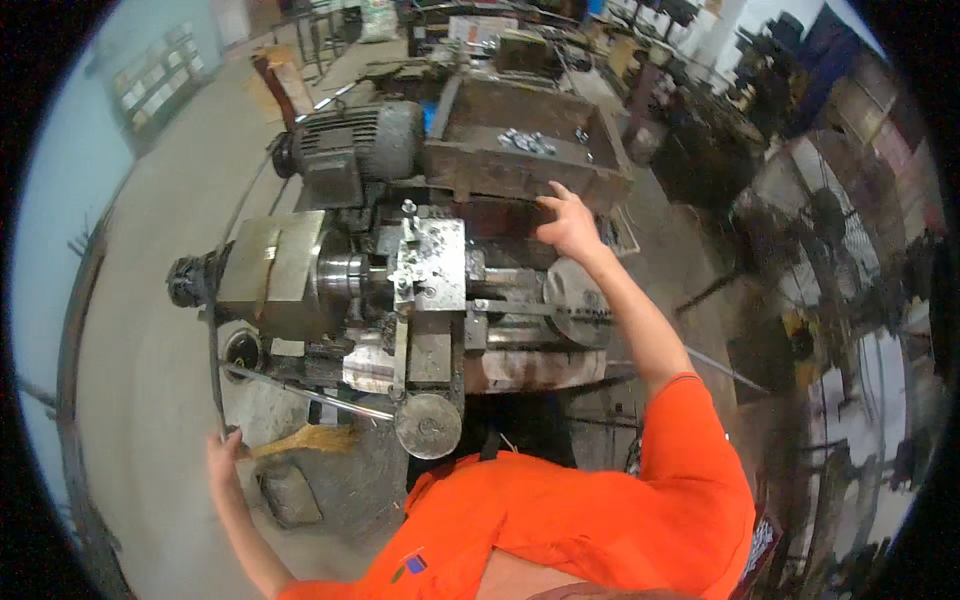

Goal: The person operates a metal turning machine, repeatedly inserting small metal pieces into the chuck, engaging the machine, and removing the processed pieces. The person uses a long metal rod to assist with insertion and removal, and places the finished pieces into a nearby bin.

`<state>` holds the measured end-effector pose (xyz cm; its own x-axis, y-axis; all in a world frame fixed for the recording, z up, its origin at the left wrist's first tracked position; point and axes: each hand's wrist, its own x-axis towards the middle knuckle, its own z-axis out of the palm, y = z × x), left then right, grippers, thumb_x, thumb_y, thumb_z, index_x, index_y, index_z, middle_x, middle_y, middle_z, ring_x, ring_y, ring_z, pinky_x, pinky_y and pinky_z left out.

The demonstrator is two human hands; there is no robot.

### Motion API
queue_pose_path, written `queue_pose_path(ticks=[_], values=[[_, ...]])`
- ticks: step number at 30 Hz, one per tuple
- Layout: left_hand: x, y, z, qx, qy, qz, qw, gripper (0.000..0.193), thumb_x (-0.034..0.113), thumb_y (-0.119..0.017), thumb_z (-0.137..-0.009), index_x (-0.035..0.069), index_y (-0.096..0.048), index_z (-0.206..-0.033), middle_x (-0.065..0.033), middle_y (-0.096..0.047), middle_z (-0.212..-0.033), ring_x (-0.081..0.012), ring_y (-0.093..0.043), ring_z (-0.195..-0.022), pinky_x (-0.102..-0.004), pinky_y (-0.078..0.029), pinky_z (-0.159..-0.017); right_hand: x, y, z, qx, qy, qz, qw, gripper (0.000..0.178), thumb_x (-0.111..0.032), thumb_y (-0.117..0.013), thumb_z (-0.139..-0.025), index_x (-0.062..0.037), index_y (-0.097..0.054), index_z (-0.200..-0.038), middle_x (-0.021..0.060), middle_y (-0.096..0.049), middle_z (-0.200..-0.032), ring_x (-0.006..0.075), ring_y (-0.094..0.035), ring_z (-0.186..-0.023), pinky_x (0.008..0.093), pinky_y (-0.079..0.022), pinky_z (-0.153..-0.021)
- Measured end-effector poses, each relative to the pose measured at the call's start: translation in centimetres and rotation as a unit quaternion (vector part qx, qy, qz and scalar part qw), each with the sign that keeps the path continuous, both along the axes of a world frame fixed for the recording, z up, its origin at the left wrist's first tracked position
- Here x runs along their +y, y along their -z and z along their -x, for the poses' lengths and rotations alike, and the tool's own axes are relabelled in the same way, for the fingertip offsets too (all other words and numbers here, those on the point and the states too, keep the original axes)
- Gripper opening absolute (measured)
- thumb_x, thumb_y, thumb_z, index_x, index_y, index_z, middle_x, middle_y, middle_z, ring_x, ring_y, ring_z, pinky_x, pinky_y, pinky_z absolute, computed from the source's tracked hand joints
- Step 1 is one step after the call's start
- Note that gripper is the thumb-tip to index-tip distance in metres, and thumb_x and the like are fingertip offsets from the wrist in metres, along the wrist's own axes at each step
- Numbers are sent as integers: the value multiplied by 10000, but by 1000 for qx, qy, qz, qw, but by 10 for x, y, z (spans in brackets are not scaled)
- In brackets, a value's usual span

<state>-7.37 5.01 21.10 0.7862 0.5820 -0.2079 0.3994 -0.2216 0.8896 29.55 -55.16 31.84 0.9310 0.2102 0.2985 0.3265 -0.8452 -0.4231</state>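
Observation:
My left hand (225, 455), slightly blurred, is closed at the lower end of a long dark bar (213, 350), left of the lathe. That bar rises past the headstock (265, 275). My right hand (570, 225) is open, fingers apart, over the right end of the lathe, close to the near wall of a rusty metal tray (540, 182); it holds nothing. Small shiny metal pieces (527, 141) lie in the tray. Between my hands sits the tool slide (437, 265), strewn with metal chips, with a round handwheel (428, 426) nearest my body.
A finned electric motor (360, 145) stands behind the headstock. A steel rod (310, 392) slants across the lathe's front left. On the floor lie a straw broom (310, 439) and a flat dustpan-like piece (288, 495). Blurred machinery and clutter crowd the right side; a pale wall (70, 200) bounds the left.

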Motion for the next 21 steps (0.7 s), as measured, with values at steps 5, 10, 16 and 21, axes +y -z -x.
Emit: queue_pose_path(ticks=[5, 10, 16, 21], values=[[9, 0, -12, -54, 9, 23, 998, 363, 174, -627, -810, -28, -513, -1089, -78, -563, -746, -157, -557, -625, -319, -512, -599, -124, -1, 92, 2, 122, -57, 991, 429, -193, -618, -560, -4, -656, -944, 127, -576, -1167, 299, -519, -1087, 342, -386, -967], [67, 24, 11, 28, 41, 91, 995, 391, 220, -647, -816, 25, -524, -1132, -50, -547, -763, -139, -529, -657, -306, -479, -625, -256, 25, 198, 153, 325, 0, 933, 226, -228, -608, -612, -76, -689, -758, 128, -646, -956, 279, -626, -779, 357, -515, -657], [60, 22, -15, 84, -14, 113, 990, 415, 226, -647, -815, 5, -524, -1145, -82, -546, -791, -179, -539, -717, -331, -485, -665, -303, 124, 310, 271, 393, 99, 873, 230, -219, -556, -647, -87, -677, -791, 183, -631, -926, 323, -615, -869, 383, -495, -796], [25, -5, -16, 77, -9, 108, 991, 459, 228, -649, -816, -23, -499, -1170, -120, -558, -834, -211, -558, -770, -345, -491, -702, -299, 191, 317, 313, 360, 150, 866, 238, -211, -541, -651, -50, -676, -763, 191, -635, -859, 323, -620, -845, 387, -495, -777]])
